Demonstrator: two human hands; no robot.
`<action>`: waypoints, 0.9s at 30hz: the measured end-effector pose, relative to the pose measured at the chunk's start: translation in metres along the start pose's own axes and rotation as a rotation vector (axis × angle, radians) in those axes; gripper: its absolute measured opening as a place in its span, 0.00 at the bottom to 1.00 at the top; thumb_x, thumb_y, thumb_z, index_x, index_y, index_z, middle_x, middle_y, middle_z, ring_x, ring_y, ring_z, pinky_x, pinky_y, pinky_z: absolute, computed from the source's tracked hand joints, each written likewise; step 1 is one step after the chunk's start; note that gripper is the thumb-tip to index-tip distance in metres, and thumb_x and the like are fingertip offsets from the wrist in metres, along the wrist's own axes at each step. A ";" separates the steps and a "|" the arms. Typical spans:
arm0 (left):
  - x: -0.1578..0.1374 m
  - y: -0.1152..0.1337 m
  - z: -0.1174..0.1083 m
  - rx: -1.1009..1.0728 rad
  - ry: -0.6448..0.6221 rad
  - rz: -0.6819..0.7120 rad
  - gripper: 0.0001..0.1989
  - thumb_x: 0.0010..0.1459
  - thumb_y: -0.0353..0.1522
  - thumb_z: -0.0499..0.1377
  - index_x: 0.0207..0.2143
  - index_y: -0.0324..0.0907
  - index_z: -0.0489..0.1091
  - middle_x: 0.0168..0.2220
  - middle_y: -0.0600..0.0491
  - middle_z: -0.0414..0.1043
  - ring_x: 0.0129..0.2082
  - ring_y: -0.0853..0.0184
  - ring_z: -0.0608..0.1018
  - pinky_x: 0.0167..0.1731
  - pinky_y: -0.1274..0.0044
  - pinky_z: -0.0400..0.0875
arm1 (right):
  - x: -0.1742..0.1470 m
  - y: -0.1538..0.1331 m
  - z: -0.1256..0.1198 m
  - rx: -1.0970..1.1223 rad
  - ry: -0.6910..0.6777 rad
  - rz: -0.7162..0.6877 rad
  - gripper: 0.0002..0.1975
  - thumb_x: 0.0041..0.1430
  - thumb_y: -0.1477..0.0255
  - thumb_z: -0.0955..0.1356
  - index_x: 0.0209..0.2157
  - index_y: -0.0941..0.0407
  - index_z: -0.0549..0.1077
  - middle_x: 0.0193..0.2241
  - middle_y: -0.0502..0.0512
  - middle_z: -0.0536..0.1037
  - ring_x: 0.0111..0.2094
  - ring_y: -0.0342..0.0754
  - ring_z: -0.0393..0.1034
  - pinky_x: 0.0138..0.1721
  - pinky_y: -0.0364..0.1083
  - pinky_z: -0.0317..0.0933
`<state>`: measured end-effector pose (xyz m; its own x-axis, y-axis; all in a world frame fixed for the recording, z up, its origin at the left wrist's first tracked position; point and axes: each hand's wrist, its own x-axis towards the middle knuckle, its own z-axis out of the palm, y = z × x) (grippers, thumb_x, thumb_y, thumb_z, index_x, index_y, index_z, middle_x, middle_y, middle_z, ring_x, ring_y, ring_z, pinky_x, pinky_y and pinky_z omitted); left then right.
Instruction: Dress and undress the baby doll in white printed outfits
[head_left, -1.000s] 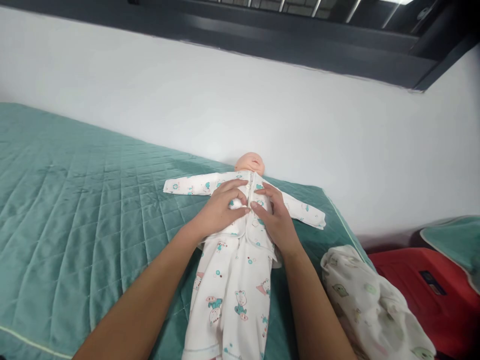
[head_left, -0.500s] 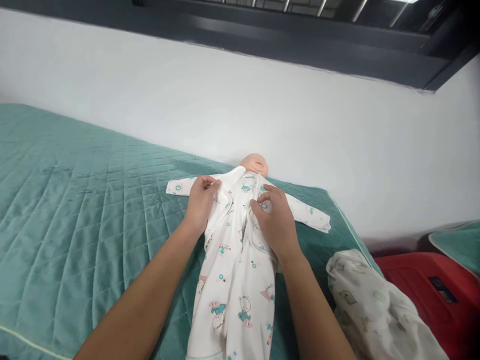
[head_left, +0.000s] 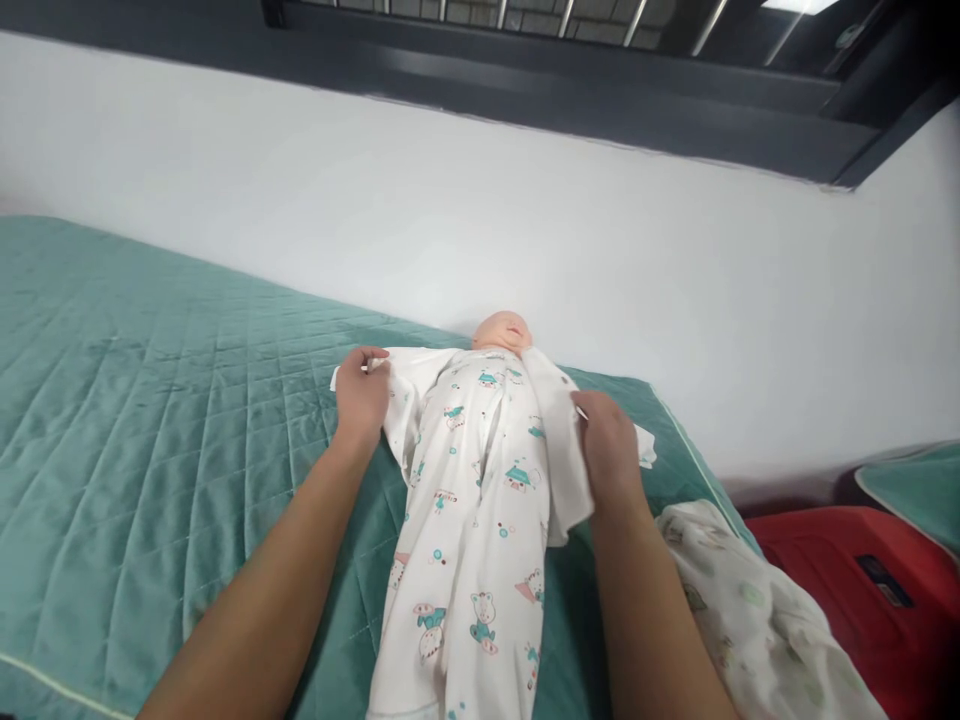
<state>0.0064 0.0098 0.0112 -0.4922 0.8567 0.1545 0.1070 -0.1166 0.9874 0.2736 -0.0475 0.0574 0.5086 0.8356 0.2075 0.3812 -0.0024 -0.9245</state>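
Observation:
A doll lies on its back, its head near the wall. White baby pants with animal prints cover its front from the chest down to the bottom of the view. A white baby shirt is spread around it, both front flaps turned outward and the sleeves stretched to the sides. At the left flap, my left hand pinches the cloth's edge between thumb and fingers. Opposite it, my right hand is closed on the edge of the right flap, its fingertips partly hidden.
The doll rests on a green quilted bedspread against a white wall. At the lower right lies a bunched printed cloth, beside a red plastic object. A dark window frame with bars runs above.
My hands have moved apart, left hand leftward and right hand rightward, drawing the shirt flaps open. More of the printed front now shows.

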 end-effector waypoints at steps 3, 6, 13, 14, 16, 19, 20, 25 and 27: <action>0.007 -0.008 -0.003 0.226 0.039 0.117 0.11 0.53 0.28 0.52 0.37 0.43 0.72 0.35 0.51 0.69 0.32 0.65 0.73 0.34 0.74 0.69 | 0.014 0.016 -0.015 -0.063 0.132 0.068 0.10 0.49 0.62 0.66 0.26 0.54 0.70 0.29 0.55 0.76 0.34 0.52 0.68 0.35 0.49 0.61; 0.003 -0.009 0.006 0.481 0.027 0.392 0.14 0.57 0.28 0.52 0.42 0.43 0.73 0.48 0.45 0.67 0.50 0.57 0.70 0.50 0.66 0.66 | 0.010 0.027 -0.007 -0.058 0.097 0.062 0.15 0.50 0.58 0.67 0.33 0.56 0.71 0.32 0.55 0.77 0.35 0.52 0.69 0.36 0.49 0.62; -0.004 -0.010 0.027 0.710 -0.339 0.646 0.16 0.64 0.38 0.52 0.52 0.45 0.70 0.57 0.46 0.67 0.58 0.55 0.65 0.62 0.59 0.51 | -0.003 0.034 0.014 -0.194 -0.082 -0.049 0.24 0.49 0.55 0.68 0.44 0.56 0.72 0.36 0.54 0.75 0.35 0.50 0.66 0.41 0.50 0.61; -0.003 -0.010 0.028 0.741 -0.346 0.645 0.16 0.64 0.37 0.52 0.52 0.45 0.69 0.57 0.46 0.66 0.58 0.55 0.66 0.63 0.58 0.49 | -0.002 0.034 0.013 -0.217 -0.081 -0.048 0.23 0.50 0.56 0.68 0.44 0.56 0.73 0.34 0.53 0.75 0.34 0.50 0.65 0.40 0.50 0.61; -0.002 -0.011 0.029 0.801 -0.344 0.653 0.17 0.64 0.35 0.52 0.54 0.46 0.68 0.57 0.46 0.66 0.57 0.55 0.66 0.62 0.57 0.49 | -0.002 0.034 0.011 -0.251 -0.077 -0.055 0.21 0.51 0.58 0.67 0.43 0.56 0.73 0.33 0.53 0.75 0.33 0.50 0.65 0.39 0.50 0.61; -0.001 -0.008 0.030 0.878 -0.338 0.679 0.17 0.62 0.31 0.52 0.53 0.46 0.68 0.55 0.46 0.68 0.55 0.54 0.68 0.59 0.59 0.53 | -0.001 0.035 0.009 -0.323 -0.058 -0.098 0.18 0.52 0.63 0.65 0.43 0.55 0.73 0.37 0.55 0.77 0.37 0.53 0.68 0.42 0.51 0.60; -0.002 -0.006 0.031 0.901 -0.334 0.686 0.17 0.62 0.30 0.52 0.52 0.46 0.68 0.54 0.46 0.69 0.54 0.54 0.69 0.58 0.60 0.55 | -0.001 0.036 0.008 -0.355 -0.052 -0.115 0.18 0.52 0.64 0.64 0.44 0.55 0.73 0.38 0.56 0.77 0.39 0.54 0.68 0.43 0.51 0.60; 0.001 -0.001 0.031 0.967 -0.318 0.696 0.17 0.61 0.28 0.52 0.51 0.45 0.69 0.51 0.45 0.72 0.49 0.53 0.72 0.50 0.62 0.61 | 0.004 0.044 0.002 -0.472 -0.009 -0.192 0.18 0.52 0.68 0.61 0.43 0.55 0.74 0.40 0.59 0.77 0.42 0.56 0.68 0.46 0.53 0.60; 0.008 -0.003 0.026 0.932 -0.300 0.657 0.17 0.61 0.27 0.50 0.50 0.47 0.70 0.50 0.48 0.73 0.49 0.55 0.73 0.49 0.64 0.62 | 0.007 0.048 -0.004 -0.498 0.044 -0.201 0.19 0.52 0.69 0.60 0.42 0.56 0.75 0.39 0.60 0.77 0.42 0.57 0.68 0.46 0.54 0.60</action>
<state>0.0247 0.0300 0.0089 0.1020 0.8674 0.4871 0.9152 -0.2737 0.2957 0.2983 -0.0440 0.0152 0.4153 0.8228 0.3879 0.7892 -0.1138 -0.6035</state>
